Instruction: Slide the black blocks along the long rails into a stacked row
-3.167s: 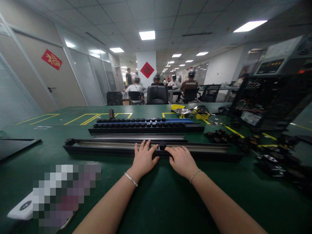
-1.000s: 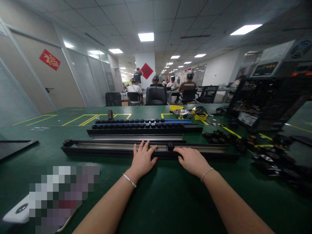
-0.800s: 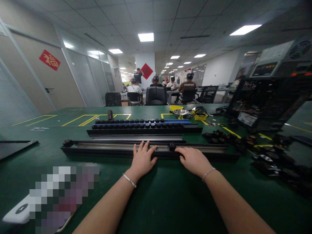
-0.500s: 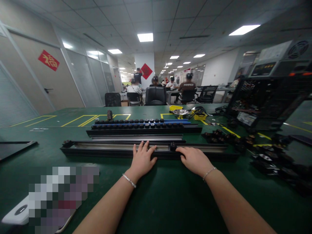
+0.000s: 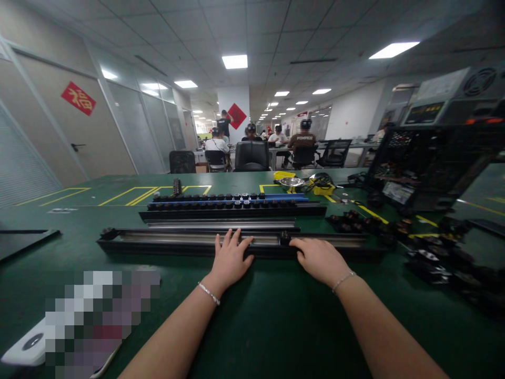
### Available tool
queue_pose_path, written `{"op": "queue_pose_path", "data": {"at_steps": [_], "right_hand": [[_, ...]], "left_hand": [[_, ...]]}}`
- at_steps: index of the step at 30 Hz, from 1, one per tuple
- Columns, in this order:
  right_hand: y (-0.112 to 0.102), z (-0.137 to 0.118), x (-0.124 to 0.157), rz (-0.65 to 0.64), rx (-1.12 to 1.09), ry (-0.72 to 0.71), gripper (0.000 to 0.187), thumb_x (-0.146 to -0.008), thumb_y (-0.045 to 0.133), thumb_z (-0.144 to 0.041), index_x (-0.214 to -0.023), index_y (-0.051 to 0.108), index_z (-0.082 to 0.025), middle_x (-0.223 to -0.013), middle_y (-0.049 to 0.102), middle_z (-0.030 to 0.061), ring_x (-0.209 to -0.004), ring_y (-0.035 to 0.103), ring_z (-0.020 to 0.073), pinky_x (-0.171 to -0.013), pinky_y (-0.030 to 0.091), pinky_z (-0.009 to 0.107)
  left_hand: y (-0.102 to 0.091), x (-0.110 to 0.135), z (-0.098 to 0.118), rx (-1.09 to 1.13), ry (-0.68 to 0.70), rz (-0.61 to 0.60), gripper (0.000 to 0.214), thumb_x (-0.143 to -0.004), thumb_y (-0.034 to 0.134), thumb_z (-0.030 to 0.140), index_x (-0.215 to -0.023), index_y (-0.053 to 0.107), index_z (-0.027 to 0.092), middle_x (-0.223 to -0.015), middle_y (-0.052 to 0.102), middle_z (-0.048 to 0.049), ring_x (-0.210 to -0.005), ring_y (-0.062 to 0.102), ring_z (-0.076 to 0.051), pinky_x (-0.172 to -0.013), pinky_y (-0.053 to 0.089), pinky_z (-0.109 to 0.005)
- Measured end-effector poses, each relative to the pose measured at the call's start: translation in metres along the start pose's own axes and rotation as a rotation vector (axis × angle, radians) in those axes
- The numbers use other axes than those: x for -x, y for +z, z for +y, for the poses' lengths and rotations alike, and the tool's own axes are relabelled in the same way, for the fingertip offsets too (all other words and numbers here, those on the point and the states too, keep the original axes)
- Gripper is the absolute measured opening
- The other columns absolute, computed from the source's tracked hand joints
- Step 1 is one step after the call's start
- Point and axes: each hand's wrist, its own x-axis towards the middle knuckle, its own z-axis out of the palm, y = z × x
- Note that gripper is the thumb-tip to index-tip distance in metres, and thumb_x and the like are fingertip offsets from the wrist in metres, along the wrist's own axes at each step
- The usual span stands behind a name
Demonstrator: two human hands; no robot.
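Note:
A long black and silver rail (image 5: 165,239) lies across the green table in front of me. My left hand (image 5: 231,260) rests flat on its middle with the fingers spread, holding nothing. My right hand (image 5: 319,260) sits on the rail just to the right, its fingers curled together at a small black slider (image 5: 284,238) that rides on the rail. Behind it lies a second rail (image 5: 221,202) with a blue strip and a row of several small black parts.
Loose black parts (image 5: 434,252) are heaped at the right, in front of an open computer case (image 5: 430,163). A metal bowl (image 5: 291,182) and yellow items stand at the back. A white device (image 5: 23,350) lies at the near left, a black panel (image 5: 19,239) further left. People sit at desks beyond.
My right hand and the black slider have moved to the right along the near rail. My left hand has stayed flat in the same place.

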Motion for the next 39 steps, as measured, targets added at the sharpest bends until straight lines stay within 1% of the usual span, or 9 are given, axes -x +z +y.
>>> {"op": "queue_pose_path", "data": {"at_steps": [14,19,30,39], "right_hand": [[-0.002,0.007,0.002,-0.006,0.002,0.03,0.04,-0.085,0.037,-0.023,-0.115,0.061,-0.029,-0.111,0.066,0.0064,-0.101,0.059,0.0223,-0.085,0.038,0.037],[-0.003,0.011,0.003,-0.014,0.004,0.054,0.04,-0.085,0.037,-0.023,-0.115,0.062,-0.029,-0.111,0.067,0.0068,-0.1,0.059,0.0224,-0.084,0.038,0.037],[-0.004,0.014,0.004,-0.003,0.022,0.072,0.041,-0.083,0.036,-0.02,-0.113,0.063,-0.028,-0.106,0.068,0.0071,-0.096,0.061,0.0217,-0.08,0.038,0.035],[-0.004,0.019,0.004,-0.016,0.013,0.085,0.042,-0.083,0.034,-0.02,-0.112,0.063,-0.028,-0.109,0.067,0.0072,-0.095,0.061,0.0227,-0.08,0.038,0.036]], "left_hand": [[-0.001,0.0,0.0,0.003,0.004,-0.016,0.049,-0.085,0.048,0.05,-0.134,0.045,0.039,-0.149,0.037,-0.0074,-0.139,0.026,-0.032,-0.11,0.015,-0.062],[-0.002,0.0,0.0,0.005,-0.007,-0.03,0.049,-0.085,0.049,0.048,-0.134,0.045,0.039,-0.149,0.037,-0.0063,-0.139,0.025,-0.032,-0.11,0.014,-0.061],[-0.002,0.0,0.001,0.004,-0.003,-0.02,0.048,-0.086,0.049,0.049,-0.133,0.046,0.039,-0.149,0.037,-0.0068,-0.139,0.026,-0.032,-0.11,0.015,-0.062],[-0.002,0.0,0.0,0.01,-0.002,-0.021,0.048,-0.086,0.047,0.05,-0.133,0.046,0.04,-0.149,0.037,-0.0067,-0.139,0.025,-0.032,-0.109,0.015,-0.062]]}}
